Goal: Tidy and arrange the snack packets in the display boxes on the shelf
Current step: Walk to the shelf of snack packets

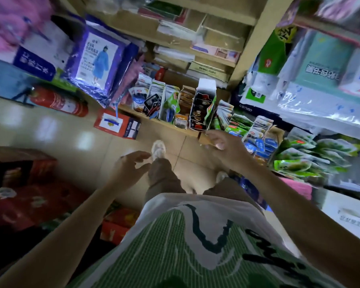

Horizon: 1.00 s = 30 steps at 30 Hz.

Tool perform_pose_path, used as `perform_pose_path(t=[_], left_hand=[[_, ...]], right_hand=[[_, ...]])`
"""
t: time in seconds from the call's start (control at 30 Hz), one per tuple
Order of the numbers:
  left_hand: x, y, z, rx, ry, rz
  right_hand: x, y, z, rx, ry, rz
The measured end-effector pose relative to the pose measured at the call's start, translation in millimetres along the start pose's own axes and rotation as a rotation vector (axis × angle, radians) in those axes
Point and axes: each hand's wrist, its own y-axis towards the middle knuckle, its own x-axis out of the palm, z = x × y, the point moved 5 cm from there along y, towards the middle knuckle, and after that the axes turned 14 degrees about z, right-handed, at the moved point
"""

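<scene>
Several display boxes of snack packets stand in a row on a low wooden shelf. A tall white display box holds dark packets; beside it stand green packets and blue-and-white packets. My right hand reaches forward just below the tall box's front, fingers spread, holding nothing. My left hand hovers lower and to the left over the floor, fingers loosely spread and empty. The picture is blurred by motion.
A red fire extinguisher lies at the left by the wall. Purple raincoat packs hang above it. Green snack bags pile at the right. Red cartons sit at the lower left. My feet stand on the tiled floor.
</scene>
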Motion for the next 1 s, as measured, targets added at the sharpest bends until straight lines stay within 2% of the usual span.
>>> perform_pose_path(t=[0.27,0.4,0.5,0.6,0.8,1.0], left_hand=[[21,133,-21,0.125,-0.073,-0.171],[78,171,-14,0.232,-0.099,-0.240],[131,182,-6,0.290,-0.160,-0.217],[196,184,-8,0.408,-0.217,-0.200],[301,193,-35,0.672,-0.185,0.028],[345,204,-51,0.933,-0.099,0.249]], right_hand=[[81,37,41,0.351,-0.053,0.120],[105,39,98,0.566,0.039,0.277],[123,40,151,0.602,0.019,0.347],[134,40,204,0.530,0.007,0.475],[162,37,289,0.236,-0.014,0.676],[198,49,331,-0.092,-0.290,0.809]])
